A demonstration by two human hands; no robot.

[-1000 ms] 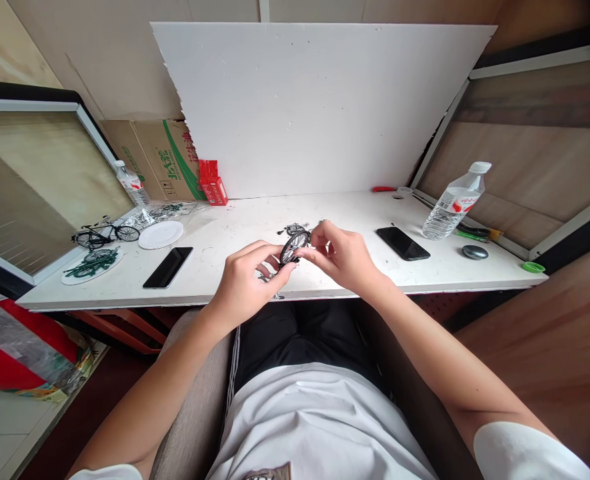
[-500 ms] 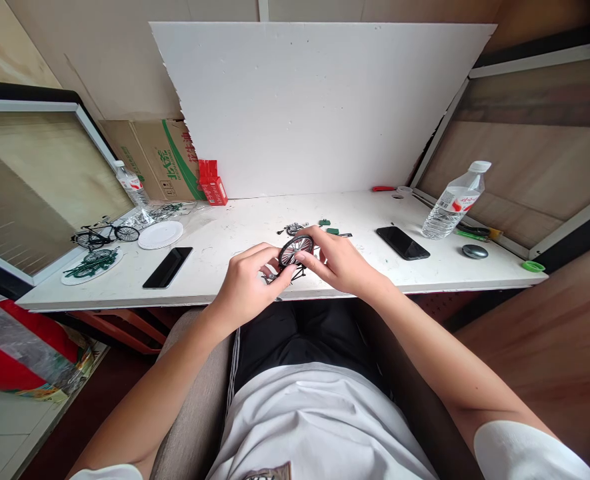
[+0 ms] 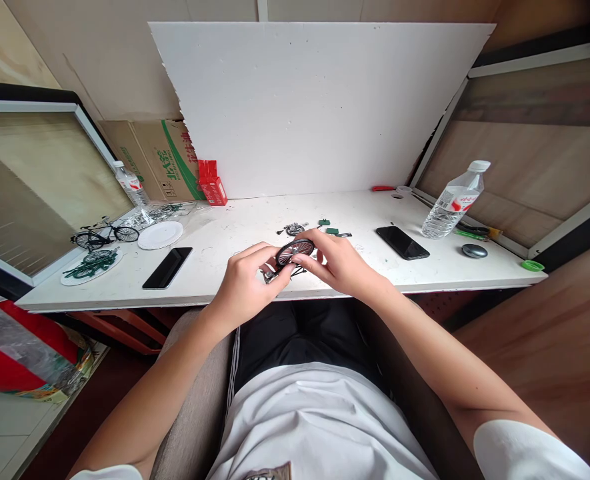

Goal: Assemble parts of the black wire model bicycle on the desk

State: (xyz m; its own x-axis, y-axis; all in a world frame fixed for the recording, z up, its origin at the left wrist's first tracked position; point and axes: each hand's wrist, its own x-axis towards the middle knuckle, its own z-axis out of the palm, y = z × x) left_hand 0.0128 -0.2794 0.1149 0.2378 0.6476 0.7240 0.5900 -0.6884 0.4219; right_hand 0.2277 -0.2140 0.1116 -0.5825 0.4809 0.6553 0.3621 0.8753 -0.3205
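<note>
Our left grip (image 3: 245, 281) and right grip (image 3: 341, 260) are nearly closed, pinching a round black spoked wheel (image 3: 285, 252), tilted above the white bench (image 3: 215, 274). We judge this fine two-handed handling, calling for light, steady fingertips near the spokes. Just beyond lie small dark intricate parts (image 3: 295, 229) and two little green rectangular blocks (image 3: 332, 231).
</note>
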